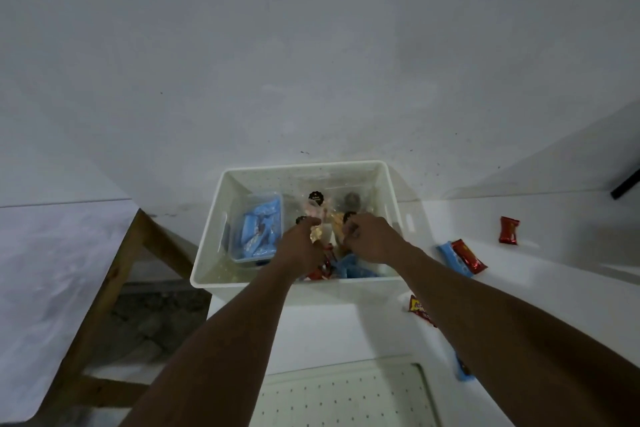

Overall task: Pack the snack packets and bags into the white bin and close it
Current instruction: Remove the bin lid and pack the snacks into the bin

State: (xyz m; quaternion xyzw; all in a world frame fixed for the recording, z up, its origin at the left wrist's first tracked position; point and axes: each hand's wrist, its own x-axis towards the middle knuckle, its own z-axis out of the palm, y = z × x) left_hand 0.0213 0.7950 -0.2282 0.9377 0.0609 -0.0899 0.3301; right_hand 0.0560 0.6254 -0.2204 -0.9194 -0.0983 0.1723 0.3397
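From the head camera, both hands are reaching down into the white plastic bin with dotted walls (304, 168). The bin is sitting open on the white bench (536, 281). The left hand (301, 244) is curling its fingers around a small clear plastic bag of yellow snacks (316, 234). The right hand (372, 236) is curling too. It looks to be pinching a second clear bag with a round black sticker (341, 222), but its fingertips are blurry. Both bags are already down inside the bin, near the middle. They are just beside a clear plastic box of blue packets (258, 232) on the left side.

To do this step well, I think the hands should be laying the 2 bags down flat and gently, so the snacks are not getting squashed. The pile should be staying below the rim, or the lid will not shut.

5 packets are waiting on the bench:
- a small red packet (509, 230)
- a long red packet (467, 253) lying on a light blue packet (450, 255)
- a yellow and red packet (417, 308)
- a blue packet (462, 371) half hidden by the right arm

The white dotted lid (346, 399) is lying close to the person.
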